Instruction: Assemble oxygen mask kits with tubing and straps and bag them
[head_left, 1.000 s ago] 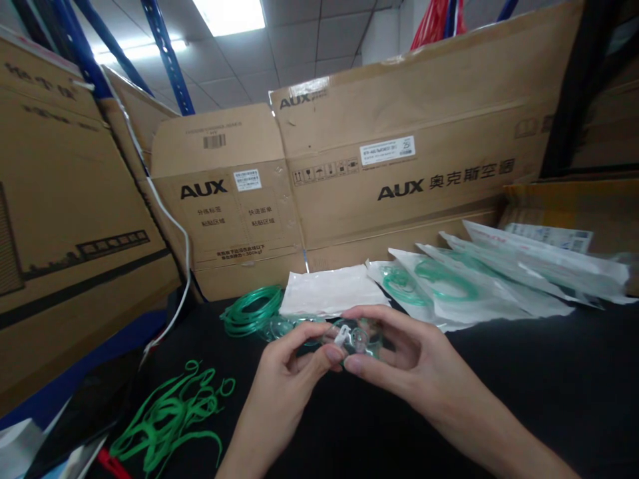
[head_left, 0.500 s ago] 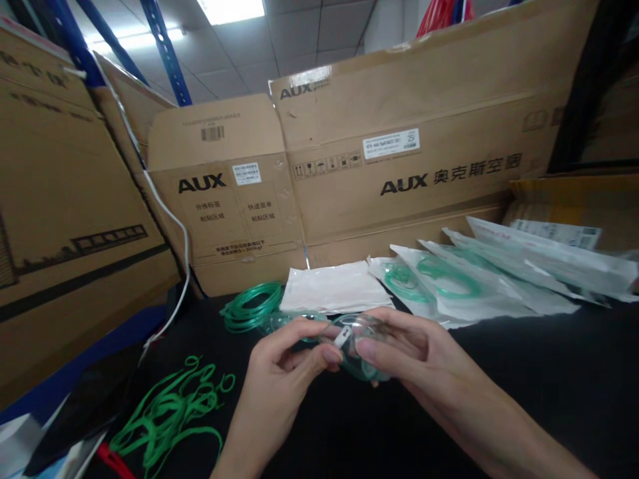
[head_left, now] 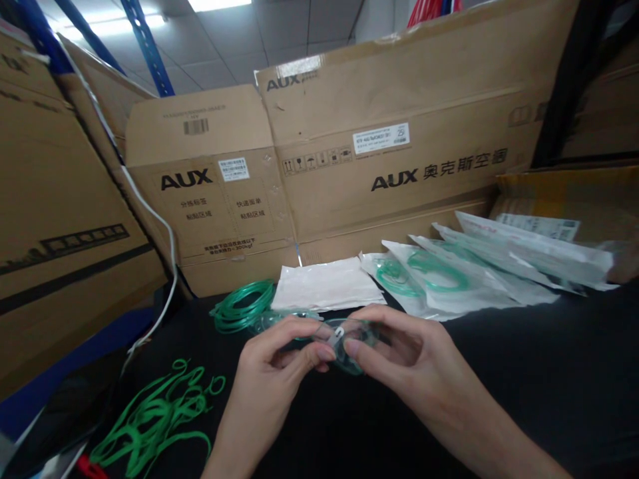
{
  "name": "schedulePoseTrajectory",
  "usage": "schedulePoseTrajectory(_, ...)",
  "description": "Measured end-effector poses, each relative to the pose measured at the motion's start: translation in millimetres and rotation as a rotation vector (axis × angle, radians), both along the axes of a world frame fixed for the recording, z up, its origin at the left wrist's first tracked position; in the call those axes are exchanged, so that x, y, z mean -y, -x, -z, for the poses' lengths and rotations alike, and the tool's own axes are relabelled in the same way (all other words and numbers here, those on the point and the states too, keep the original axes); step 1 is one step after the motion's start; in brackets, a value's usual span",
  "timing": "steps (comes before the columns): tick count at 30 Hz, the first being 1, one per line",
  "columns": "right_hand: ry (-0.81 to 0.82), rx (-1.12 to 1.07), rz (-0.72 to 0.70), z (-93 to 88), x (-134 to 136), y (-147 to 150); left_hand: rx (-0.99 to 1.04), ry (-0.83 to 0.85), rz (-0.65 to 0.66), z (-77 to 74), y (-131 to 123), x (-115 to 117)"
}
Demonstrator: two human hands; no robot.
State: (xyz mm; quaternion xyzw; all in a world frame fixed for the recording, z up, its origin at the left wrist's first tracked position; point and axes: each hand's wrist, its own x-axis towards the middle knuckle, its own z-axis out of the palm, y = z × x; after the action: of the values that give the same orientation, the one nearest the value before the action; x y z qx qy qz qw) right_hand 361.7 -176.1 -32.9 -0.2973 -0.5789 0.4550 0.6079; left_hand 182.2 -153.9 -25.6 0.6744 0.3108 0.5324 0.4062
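Between my hands is a clear, green-tinted oxygen mask [head_left: 349,362] with a pale nose clip [head_left: 336,336] on it. The fingers of my left hand [head_left: 279,362] are closed, pinching the mask's edge beside the clip. My right hand [head_left: 412,346] grips the opposite side, its thumb pressed on the clear plastic near the clip. Part of the mask is hidden behind my fingers. Just beyond my left hand lie a coil of green tubing [head_left: 243,307] and another clear plastic piece [head_left: 263,322], partly covered by that hand.
Loose green elastic straps [head_left: 154,426] lie on the black table at left. Flat white pouches [head_left: 327,285] sit at the back, with several clear-fronted pouches of green tubing [head_left: 442,276] to their right. Cardboard [head_left: 329,199] walls the back. A white cable [head_left: 172,253] runs down at left.
The mask has turned slightly in my hands, and the nose clip now shows at a different angle. The whole view has shifted a little, with the background sliding left.
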Motion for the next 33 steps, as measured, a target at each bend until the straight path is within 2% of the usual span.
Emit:
schedulePoseTrajectory(4,-0.024,0.063,-0.051,0.9,-0.4,-5.5,-0.026,0.015,0.021,-0.6,1.3,1.1)
schedulePoseTrajectory(11,0.031,0.047,-0.241,-5.3,-2.2,-17.4,-0.126,-0.036,0.024,-2.6,6.3,2.9)
schedulePoseTrajectory(13,0.043,0.040,-0.292,-7.6,-3.5,-20.9,-0.182,-0.135,0.005,-3.8,6.9,3.5)
schedulePoseTrajectory(18,0.115,0.010,-0.395,-8.8,-5.1,-28.3,-0.302,-0.503,-0.021,-10.1,7.0,10.2)
schedulePoseTrajectory(21,0.125,0.008,-0.464,-8.1,-3.9,-28.8,-0.404,-0.624,-0.019,-14.4,11.6,16.3)
schedulePoseTrajectory(23,0.120,0.020,-0.468,-8.3,-2.5,-27.2,-0.488,-0.669,-0.017,-17.0,16.0,19.5)
schedulePoseTrajectory(27,0.072,0.069,-0.390,-8.9,0.1,-23.3,-0.563,-0.725,-0.019,-21.7,20.2,22.3)
schedulePoseTrajectory(30,0.028,0.073,-0.375,-6.8,0.2,-22.3,-0.513,-0.747,-0.005,-22.5,19.1,21.7)
schedulePoseTrajectory(33,-0.014,0.027,-0.395,-1.9,-1.1,-21.7,-0.419,-0.697,0.031,-20.5,18.3,18.6)
